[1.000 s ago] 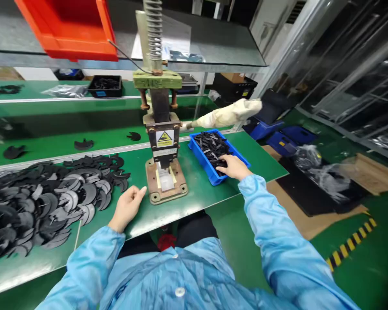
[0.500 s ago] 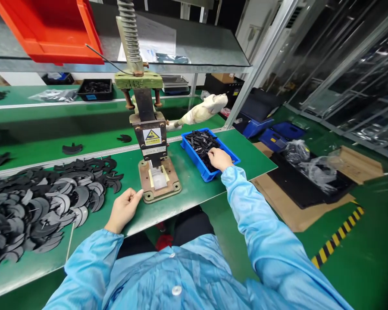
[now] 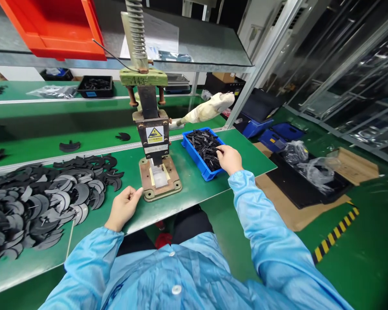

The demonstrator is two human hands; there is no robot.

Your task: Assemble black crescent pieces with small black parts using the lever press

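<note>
Here's my right hand (image 3: 230,159) at the right side of the blue bin (image 3: 198,162), fingertips bunched narrow by the heaped black pieces (image 3: 203,144), though I can't tell whether they've closed on one, with bare green bench (image 3: 252,150) running right to its edge! Over on the left, my left hand (image 3: 123,209) curls near the bench's front edge, thumb just beside the press (image 3: 153,137) at its base corner, its grip unreadable, squeezed by curved black parts (image 3: 63,198) beyond, while open bench separates press from bin.
</note>
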